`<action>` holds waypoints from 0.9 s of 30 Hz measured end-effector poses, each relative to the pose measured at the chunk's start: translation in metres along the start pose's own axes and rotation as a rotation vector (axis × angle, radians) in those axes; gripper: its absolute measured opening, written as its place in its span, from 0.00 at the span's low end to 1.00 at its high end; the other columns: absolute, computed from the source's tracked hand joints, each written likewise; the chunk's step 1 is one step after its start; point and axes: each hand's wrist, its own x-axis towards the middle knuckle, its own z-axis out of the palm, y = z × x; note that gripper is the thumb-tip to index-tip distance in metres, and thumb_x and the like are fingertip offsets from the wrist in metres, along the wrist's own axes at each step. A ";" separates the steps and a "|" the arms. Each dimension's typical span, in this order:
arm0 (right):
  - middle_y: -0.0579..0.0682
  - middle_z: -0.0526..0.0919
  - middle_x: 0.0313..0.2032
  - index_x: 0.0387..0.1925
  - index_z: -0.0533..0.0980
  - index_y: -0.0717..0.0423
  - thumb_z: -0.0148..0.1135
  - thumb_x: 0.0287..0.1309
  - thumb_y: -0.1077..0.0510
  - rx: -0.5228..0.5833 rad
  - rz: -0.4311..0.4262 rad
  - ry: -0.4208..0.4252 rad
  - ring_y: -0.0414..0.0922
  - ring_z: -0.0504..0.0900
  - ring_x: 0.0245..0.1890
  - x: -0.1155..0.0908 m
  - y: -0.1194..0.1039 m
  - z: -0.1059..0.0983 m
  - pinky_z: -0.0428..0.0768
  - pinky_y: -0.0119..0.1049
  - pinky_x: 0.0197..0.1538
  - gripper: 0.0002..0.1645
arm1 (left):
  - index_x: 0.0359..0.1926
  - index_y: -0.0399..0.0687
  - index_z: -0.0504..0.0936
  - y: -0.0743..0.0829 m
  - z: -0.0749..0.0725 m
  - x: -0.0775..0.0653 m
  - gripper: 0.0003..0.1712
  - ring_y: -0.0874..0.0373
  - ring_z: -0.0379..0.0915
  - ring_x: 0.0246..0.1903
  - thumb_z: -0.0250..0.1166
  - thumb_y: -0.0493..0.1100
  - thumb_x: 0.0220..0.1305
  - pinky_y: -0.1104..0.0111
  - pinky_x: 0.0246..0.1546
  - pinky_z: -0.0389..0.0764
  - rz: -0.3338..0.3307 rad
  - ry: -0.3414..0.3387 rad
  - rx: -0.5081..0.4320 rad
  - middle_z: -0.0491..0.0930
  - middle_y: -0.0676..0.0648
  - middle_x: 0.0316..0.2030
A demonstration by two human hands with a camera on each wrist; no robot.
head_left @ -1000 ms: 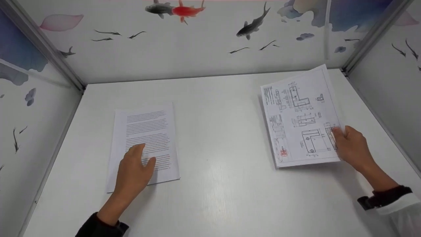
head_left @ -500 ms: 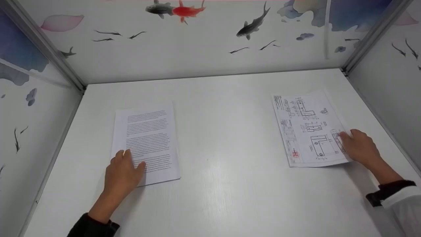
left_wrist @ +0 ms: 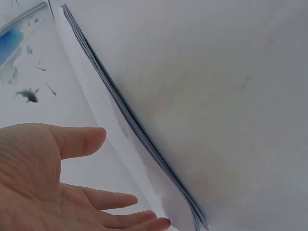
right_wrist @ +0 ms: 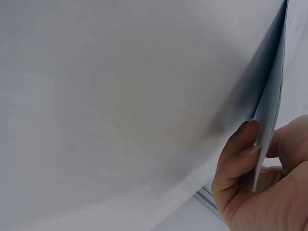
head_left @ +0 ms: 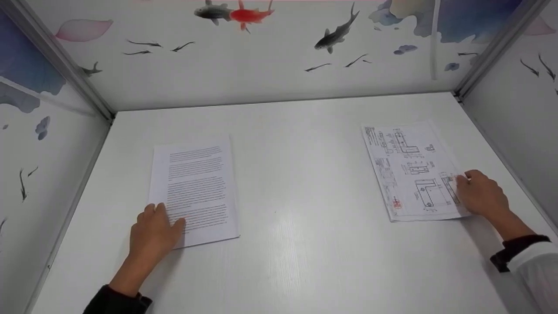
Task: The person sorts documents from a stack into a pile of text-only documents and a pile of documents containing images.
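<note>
Drawing sheets [head_left: 407, 179] are sitting lower, nearer the worktop's [head_left: 296, 253] right edge than before, long axis running roughly along it, pointing backward. Right hand [head_left: 484, 194] is pinching them; left hand [head_left: 150, 233], fingers spread, is holding nothing by text stack [head_left: 198, 187].

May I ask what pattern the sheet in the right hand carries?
The sheet bears dark line drawings and a red mark, clearest in the head view.

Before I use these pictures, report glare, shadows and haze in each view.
Head: glare low on the table, soft shadow below the right hand; left wrist: text pages pale, no legible print, table hazy; right wrist: table dim, dark shadow beside drawing pages.
</note>
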 end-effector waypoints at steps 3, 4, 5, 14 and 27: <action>0.79 0.77 0.50 0.67 0.61 0.82 0.36 0.82 0.51 -0.006 -0.027 0.039 0.58 0.79 0.31 -0.003 0.002 0.000 0.72 0.43 0.25 0.34 | 0.62 0.09 0.65 -0.003 -0.002 0.000 0.38 0.26 0.70 0.49 0.64 0.43 0.70 0.41 0.40 0.73 -0.007 0.000 0.012 0.70 0.19 0.51; 0.79 0.77 0.50 0.67 0.61 0.82 0.37 0.81 0.53 -0.010 -0.041 0.051 0.58 0.79 0.31 -0.004 0.002 0.000 0.72 0.42 0.25 0.33 | 0.62 0.09 0.65 -0.004 -0.002 0.001 0.38 0.27 0.70 0.48 0.64 0.44 0.70 0.43 0.38 0.73 -0.011 -0.005 0.014 0.70 0.20 0.49; 0.80 0.77 0.51 0.67 0.61 0.82 0.37 0.81 0.54 -0.017 -0.057 0.063 0.59 0.80 0.31 -0.005 0.003 0.000 0.73 0.43 0.25 0.32 | 0.62 0.09 0.65 -0.005 -0.003 0.001 0.38 0.28 0.70 0.47 0.63 0.44 0.70 0.44 0.36 0.73 -0.016 -0.011 0.013 0.71 0.21 0.48; 0.85 0.63 0.64 0.69 0.58 0.85 0.44 0.82 0.56 -0.037 -0.209 0.027 0.80 0.63 0.64 -0.015 0.002 0.004 0.64 0.75 0.61 0.33 | 0.63 0.06 0.60 -0.013 -0.008 0.004 0.48 0.30 0.69 0.44 0.64 0.53 0.72 0.52 0.30 0.76 -0.127 -0.048 -0.033 0.67 0.20 0.46; 0.83 0.57 0.71 0.73 0.58 0.80 0.50 0.81 0.55 -0.140 -0.367 -0.088 0.79 0.57 0.70 -0.029 -0.009 0.018 0.59 0.74 0.67 0.35 | 0.50 0.10 0.72 -0.023 -0.008 0.007 0.39 0.43 0.71 0.31 0.71 0.50 0.66 0.61 0.23 0.75 -0.168 -0.046 -0.115 0.68 0.27 0.39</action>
